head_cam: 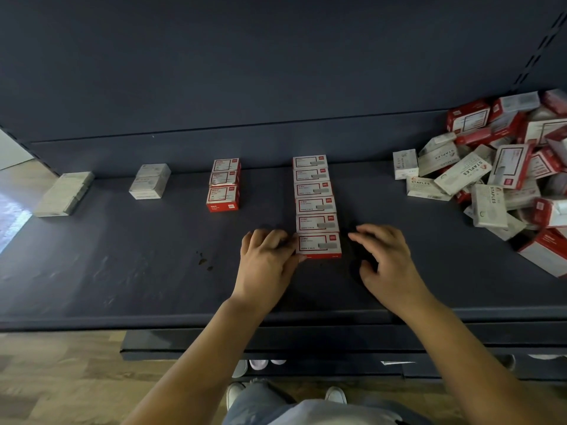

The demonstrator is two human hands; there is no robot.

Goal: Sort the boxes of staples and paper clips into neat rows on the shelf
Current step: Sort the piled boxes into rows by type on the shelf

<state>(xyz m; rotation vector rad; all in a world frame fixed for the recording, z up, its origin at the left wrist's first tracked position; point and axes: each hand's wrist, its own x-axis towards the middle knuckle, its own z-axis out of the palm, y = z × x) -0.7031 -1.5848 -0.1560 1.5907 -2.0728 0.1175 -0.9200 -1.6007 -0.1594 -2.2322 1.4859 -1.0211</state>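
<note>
Your left hand (266, 259) rests on the matte dark shelf (153, 271), fingers loosely bent, fingertips touching the left side of the nearest red-and-white box (319, 245). That cardboard box closes a straight row of 6 (314, 197) running toward the back wall. Your right hand (385, 262) hovers just beside the box's right, fingers spread and relaxed, gripping nothing. Left lie 3 shorter rows: red-and-white (224, 185), white (150, 181) and grey-white (64, 194). At far right, a jumbled pile of rectangular boxes (503, 167).
</note>
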